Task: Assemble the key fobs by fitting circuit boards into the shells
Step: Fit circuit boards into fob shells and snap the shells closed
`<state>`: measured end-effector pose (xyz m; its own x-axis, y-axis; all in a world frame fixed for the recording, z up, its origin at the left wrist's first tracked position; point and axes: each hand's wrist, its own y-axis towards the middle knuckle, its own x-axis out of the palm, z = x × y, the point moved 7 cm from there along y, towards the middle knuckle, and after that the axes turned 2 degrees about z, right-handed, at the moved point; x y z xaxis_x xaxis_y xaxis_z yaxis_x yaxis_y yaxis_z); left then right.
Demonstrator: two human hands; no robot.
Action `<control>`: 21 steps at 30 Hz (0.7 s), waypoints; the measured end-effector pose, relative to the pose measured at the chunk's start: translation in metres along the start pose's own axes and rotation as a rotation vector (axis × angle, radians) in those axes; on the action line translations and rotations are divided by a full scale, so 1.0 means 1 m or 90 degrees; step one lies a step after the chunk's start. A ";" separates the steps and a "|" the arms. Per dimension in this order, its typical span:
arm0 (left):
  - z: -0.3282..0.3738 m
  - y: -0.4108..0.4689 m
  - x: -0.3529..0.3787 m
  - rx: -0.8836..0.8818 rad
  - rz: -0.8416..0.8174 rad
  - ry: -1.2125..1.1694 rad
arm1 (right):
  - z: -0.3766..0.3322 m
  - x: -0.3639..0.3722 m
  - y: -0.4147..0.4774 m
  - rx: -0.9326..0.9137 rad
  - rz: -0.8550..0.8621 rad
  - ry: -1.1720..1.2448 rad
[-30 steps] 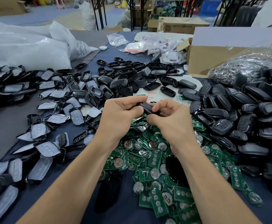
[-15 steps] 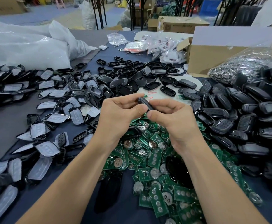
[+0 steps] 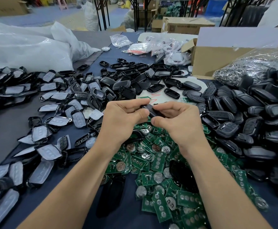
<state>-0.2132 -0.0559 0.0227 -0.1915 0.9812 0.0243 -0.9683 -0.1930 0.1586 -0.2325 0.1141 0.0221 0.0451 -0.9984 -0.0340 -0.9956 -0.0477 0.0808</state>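
Both hands hold one black key fob shell (image 3: 152, 109) above the table's middle. My left hand (image 3: 123, 118) pinches its left end between thumb and fingers. My right hand (image 3: 178, 119) curls round its right end, thumb below. Most of the shell is hidden by the fingers, and I cannot tell whether a board sits inside. Directly under the hands lies a heap of green circuit boards (image 3: 158, 164) with round coin cells.
Black shells (image 3: 250, 116) pile up at the right and behind (image 3: 128, 75). Shells with grey button pads (image 3: 40, 134) spread over the left. A cardboard box (image 3: 217, 58), a bag of metal rings (image 3: 247, 66) and white plastic bags (image 3: 24, 48) stand at the back.
The hands have turned the shell between them; it went from lying low, to tilted edge-up, to level again. Both hands stayed in about the same place over the boards.
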 end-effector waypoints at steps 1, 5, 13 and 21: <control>0.000 0.000 0.000 -0.004 -0.003 -0.003 | 0.000 0.000 0.000 -0.006 0.005 -0.013; 0.010 0.001 -0.004 0.033 -0.051 0.016 | 0.002 0.002 -0.001 0.046 -0.029 0.076; 0.016 0.004 -0.011 0.051 -0.082 -0.005 | 0.010 0.015 -0.006 0.218 -0.184 0.258; 0.003 0.003 -0.012 -0.020 0.058 0.018 | -0.004 0.013 -0.004 -0.091 -0.009 -0.071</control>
<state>-0.2135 -0.0686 0.0264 -0.2823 0.9593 0.0096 -0.9514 -0.2812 0.1253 -0.2274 0.1009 0.0257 0.0418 -0.9883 -0.1464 -0.9726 -0.0738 0.2206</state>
